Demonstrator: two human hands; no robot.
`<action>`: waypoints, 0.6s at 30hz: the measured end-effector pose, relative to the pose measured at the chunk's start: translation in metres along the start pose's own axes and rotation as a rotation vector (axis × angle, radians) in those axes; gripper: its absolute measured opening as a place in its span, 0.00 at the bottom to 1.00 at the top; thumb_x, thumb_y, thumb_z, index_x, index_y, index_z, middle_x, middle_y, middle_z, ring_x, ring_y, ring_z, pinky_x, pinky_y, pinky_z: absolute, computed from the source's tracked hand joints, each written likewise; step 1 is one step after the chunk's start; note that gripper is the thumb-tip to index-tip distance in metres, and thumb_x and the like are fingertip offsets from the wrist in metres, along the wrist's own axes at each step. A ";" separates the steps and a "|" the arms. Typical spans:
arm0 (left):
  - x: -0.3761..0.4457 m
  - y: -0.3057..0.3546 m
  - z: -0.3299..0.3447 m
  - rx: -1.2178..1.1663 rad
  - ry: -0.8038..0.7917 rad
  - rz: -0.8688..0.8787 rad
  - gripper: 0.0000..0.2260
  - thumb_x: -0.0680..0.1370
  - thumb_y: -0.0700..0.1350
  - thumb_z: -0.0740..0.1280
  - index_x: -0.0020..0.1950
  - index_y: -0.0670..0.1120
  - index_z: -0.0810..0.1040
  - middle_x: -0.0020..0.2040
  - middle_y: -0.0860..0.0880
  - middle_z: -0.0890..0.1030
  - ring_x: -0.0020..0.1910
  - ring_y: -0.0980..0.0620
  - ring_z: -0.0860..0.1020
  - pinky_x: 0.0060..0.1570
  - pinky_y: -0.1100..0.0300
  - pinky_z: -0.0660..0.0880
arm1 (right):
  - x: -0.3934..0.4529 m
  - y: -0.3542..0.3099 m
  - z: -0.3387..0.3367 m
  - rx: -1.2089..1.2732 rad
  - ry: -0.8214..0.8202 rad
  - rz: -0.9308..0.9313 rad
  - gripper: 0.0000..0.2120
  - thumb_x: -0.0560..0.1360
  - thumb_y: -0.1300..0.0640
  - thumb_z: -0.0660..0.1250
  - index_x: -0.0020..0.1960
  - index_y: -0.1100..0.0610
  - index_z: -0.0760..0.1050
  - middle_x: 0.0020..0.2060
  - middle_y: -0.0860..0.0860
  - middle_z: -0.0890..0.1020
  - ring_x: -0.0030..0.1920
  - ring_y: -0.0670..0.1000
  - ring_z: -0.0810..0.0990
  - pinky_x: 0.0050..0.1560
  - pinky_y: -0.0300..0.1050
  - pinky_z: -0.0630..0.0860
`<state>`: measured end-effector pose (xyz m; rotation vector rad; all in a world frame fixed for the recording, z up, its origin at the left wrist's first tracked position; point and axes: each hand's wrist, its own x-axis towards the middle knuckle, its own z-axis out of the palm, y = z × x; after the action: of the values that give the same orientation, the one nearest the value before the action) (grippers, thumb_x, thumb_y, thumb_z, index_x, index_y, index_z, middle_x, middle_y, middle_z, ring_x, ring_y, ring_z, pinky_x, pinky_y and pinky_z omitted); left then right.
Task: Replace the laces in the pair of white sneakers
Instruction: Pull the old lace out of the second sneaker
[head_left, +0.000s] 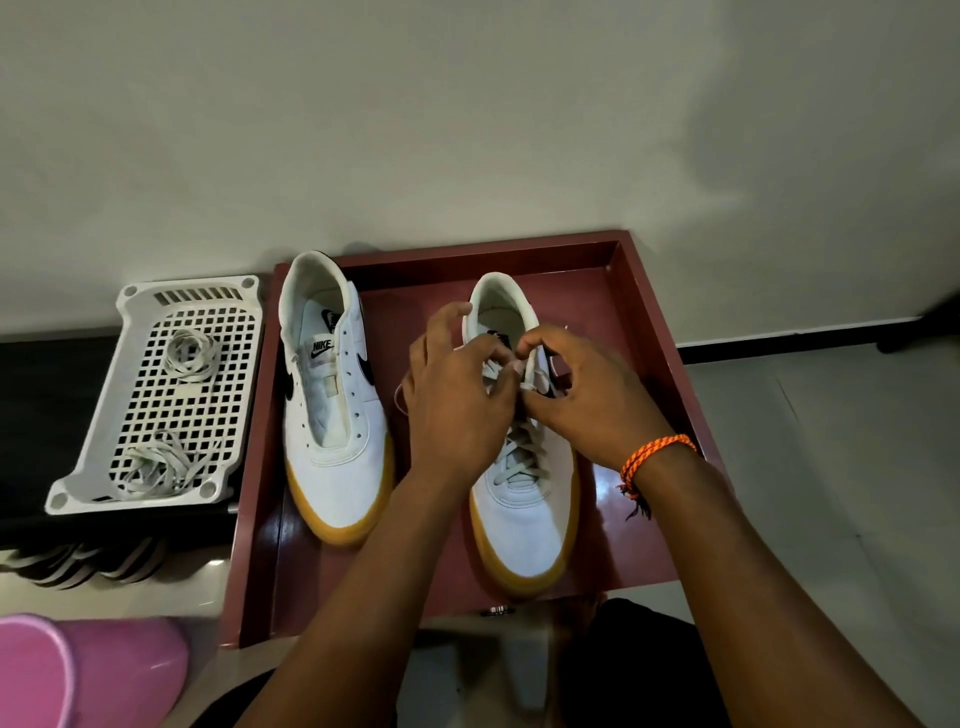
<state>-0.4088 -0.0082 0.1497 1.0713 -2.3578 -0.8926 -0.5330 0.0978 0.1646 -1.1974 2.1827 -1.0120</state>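
Observation:
Two white sneakers with yellow soles stand in a dark red tray (644, 322). The left sneaker (332, 415) has bare eyelets and no lace. The right sneaker (524, 499) carries a pale lace (524, 452) crossed over its lower eyelets. My left hand (452, 400) and my right hand (587, 395) meet over its tongue, each pinching a part of the lace near the top eyelets. A loop of lace (399, 397) sticks out left of my left hand. My right wrist wears an orange cord.
A white perforated plastic basket (93, 457) lies left of the tray with two loose bundles of laces, one at the far end (191, 354) and one at the near end (156, 467). A pink plastic object (78, 670) sits at the lower left. A white wall runs behind.

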 end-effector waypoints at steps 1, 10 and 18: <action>0.001 0.000 0.000 -0.002 0.004 0.000 0.03 0.79 0.51 0.74 0.52 0.55 0.85 0.79 0.56 0.67 0.77 0.46 0.64 0.68 0.42 0.68 | 0.000 0.001 0.000 0.000 -0.002 0.001 0.16 0.75 0.54 0.75 0.60 0.44 0.76 0.56 0.45 0.81 0.53 0.45 0.81 0.47 0.38 0.77; 0.011 0.000 -0.007 -0.482 0.189 -0.132 0.06 0.81 0.54 0.64 0.45 0.62 0.77 0.64 0.53 0.74 0.66 0.46 0.75 0.65 0.41 0.77 | 0.001 0.000 -0.002 0.007 0.016 0.046 0.19 0.74 0.49 0.78 0.63 0.42 0.77 0.57 0.43 0.82 0.49 0.44 0.82 0.46 0.41 0.79; 0.006 -0.005 -0.011 -0.020 0.061 0.030 0.08 0.81 0.56 0.66 0.54 0.58 0.85 0.75 0.54 0.72 0.76 0.46 0.65 0.69 0.48 0.66 | 0.002 0.001 0.001 -0.007 0.026 0.046 0.17 0.74 0.51 0.77 0.60 0.41 0.76 0.59 0.44 0.81 0.50 0.46 0.82 0.48 0.44 0.81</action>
<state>-0.4034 -0.0192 0.1552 1.0380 -2.3048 -0.8583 -0.5337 0.0965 0.1631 -1.1381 2.2251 -1.0069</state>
